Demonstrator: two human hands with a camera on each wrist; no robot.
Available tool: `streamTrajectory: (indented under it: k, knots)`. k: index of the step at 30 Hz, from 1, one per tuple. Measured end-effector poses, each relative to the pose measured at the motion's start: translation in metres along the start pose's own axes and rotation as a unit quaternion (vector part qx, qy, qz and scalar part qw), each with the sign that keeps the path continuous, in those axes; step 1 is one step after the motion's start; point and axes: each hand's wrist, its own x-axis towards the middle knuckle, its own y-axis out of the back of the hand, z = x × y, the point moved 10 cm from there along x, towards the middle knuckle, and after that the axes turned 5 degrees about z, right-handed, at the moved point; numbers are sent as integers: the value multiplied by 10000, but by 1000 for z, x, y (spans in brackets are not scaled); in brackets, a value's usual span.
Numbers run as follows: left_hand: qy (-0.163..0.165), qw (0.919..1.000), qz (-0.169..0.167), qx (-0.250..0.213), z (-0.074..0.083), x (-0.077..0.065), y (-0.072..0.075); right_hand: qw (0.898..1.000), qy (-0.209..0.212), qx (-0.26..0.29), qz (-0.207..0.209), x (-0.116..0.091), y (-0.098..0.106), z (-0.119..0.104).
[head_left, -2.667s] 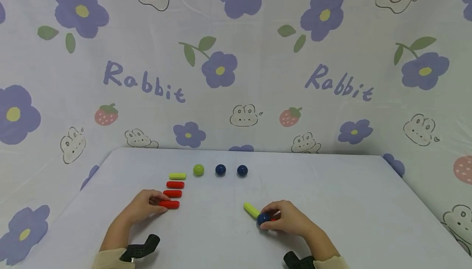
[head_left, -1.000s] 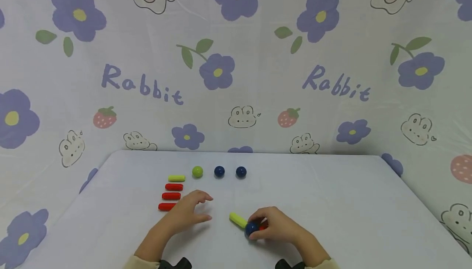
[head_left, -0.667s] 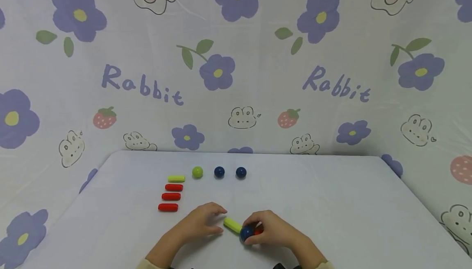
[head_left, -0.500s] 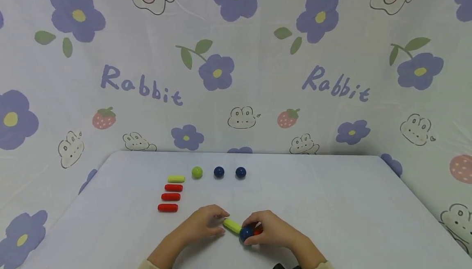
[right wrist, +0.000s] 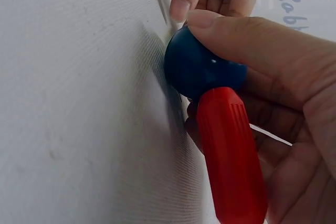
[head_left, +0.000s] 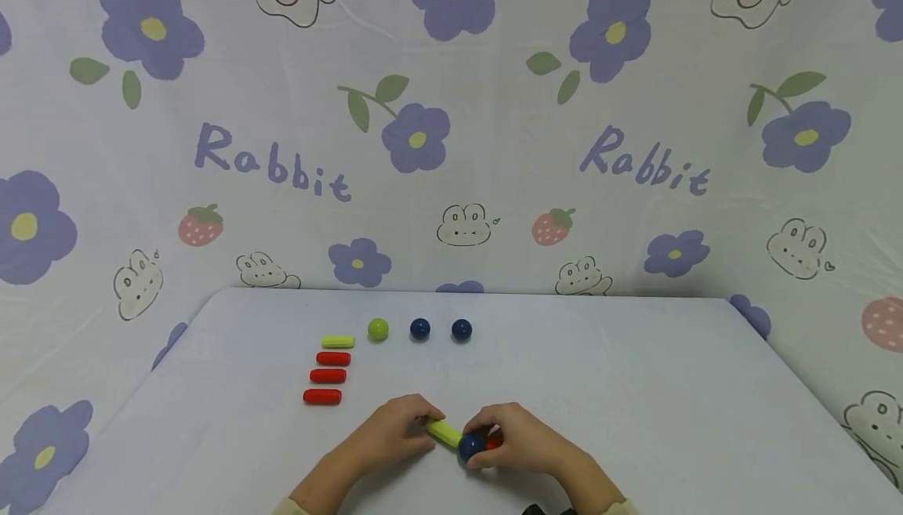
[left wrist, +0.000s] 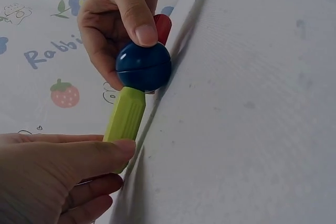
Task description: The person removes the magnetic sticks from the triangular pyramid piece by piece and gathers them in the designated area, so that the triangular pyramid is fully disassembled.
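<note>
My right hand (head_left: pixel 525 438) pinches a dark blue ball (head_left: pixel 471 447) between thumb and fingers, low over the white table. A yellow-green rod (head_left: pixel 444 433) joins the ball on one side. On the other side a red rod (right wrist: pixel 231 156) sticks out under my right palm, mostly covered in the head view. My left hand (head_left: pixel 391 433) pinches the free end of the yellow-green rod, its thumb lying along the rod in the left wrist view. The ball shows a seam around its middle there.
Left of centre lie three red rods (head_left: pixel 328 376) in a column, with another yellow-green rod (head_left: pixel 338 342) behind them. A green ball (head_left: pixel 378 329) and two dark blue balls (head_left: pixel 419 329) stand in a row towards the back. A patterned cloth (head_left: pixel 529 146) hangs behind the table (head_left: pixel 635 389).
My left hand has left the nearest red rod, moved right and taken hold of the yellow-green rod's end. My right hand has brought the joined ball and rods left and nearer to me.
</note>
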Motion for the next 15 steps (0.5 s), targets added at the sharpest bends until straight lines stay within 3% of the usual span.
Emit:
streamTrajectory:
  k: [15]
  knots:
    - [136,9997,-49,-212,2,1,1,9992,26,-305,270,1,7,2]
